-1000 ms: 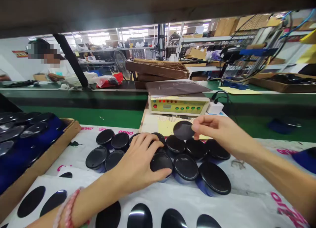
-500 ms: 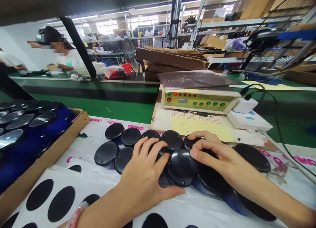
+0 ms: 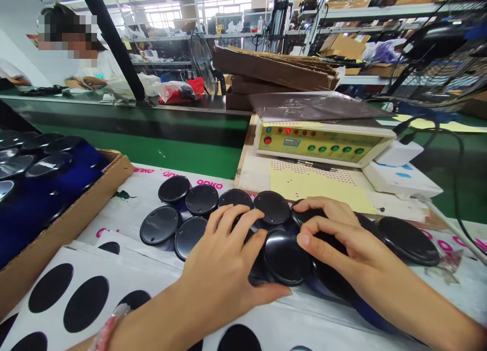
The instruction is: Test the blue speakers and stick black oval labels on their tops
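Note:
Several round items with black tops and blue sides stand in two rows on the white sheeting [image 3: 114,214]. My left hand [image 3: 232,254] rests over the near row with its fingers spread, its thumb low beside a glossy black disc [image 3: 287,257]. From the right, my right hand [image 3: 335,234] reaches over the items, thumb and index finger pressed together at the upper right edge of that disc. Its other fingers curl over the items behind. Whether a small piece is between the fingertips cannot be made out.
A cardboard box [image 3: 110,181] of blue items stands left. Sheets with black circles [image 3: 87,304] lie in front. Behind are a control box [image 3: 323,142], yellow paper [image 3: 315,186], stacked cardboard [image 3: 274,69] and cables. A person [image 3: 91,62] sits across the green bench [image 3: 182,150].
The view has tilted down and shifted slightly, so the background sits higher. Both hands keep nearly the same pose around the glossy disc.

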`<state>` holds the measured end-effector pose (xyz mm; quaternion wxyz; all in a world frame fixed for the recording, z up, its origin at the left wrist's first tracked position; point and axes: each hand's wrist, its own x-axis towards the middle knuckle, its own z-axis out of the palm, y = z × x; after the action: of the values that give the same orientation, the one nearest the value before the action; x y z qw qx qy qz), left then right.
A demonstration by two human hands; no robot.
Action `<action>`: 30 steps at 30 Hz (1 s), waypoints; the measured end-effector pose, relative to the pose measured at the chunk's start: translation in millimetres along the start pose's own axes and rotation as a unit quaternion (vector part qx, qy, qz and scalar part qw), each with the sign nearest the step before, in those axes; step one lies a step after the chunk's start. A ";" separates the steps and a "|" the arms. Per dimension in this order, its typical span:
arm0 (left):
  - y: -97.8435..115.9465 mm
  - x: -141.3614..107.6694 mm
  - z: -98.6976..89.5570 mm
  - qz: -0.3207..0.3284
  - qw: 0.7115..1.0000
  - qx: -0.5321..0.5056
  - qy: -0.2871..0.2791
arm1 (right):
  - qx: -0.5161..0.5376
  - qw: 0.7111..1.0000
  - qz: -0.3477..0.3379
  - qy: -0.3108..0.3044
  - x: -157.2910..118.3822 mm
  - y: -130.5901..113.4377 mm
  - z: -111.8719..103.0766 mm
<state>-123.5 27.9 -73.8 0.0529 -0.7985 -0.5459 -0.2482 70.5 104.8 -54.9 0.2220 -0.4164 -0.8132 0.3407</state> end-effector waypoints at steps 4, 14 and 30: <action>0.0 -0.5 -0.7 0.002 1.000 0.003 0.008 | -0.041 0.999 -0.027 0.005 -0.5 3.8 3.1; -0.4 -0.6 0.8 0.000 1.000 0.003 0.007 | -0.105 0.992 -0.066 0.026 -1.0 3.4 5.5; 0.9 -1.1 -0.6 0.004 1.000 0.012 0.002 | -0.141 0.984 -0.098 0.038 -3.8 6.6 9.3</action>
<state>-123.3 26.3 -73.7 0.0640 -0.7998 -0.5453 -0.2428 70.1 101.0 -66.3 0.2245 -0.3746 -0.8807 0.1835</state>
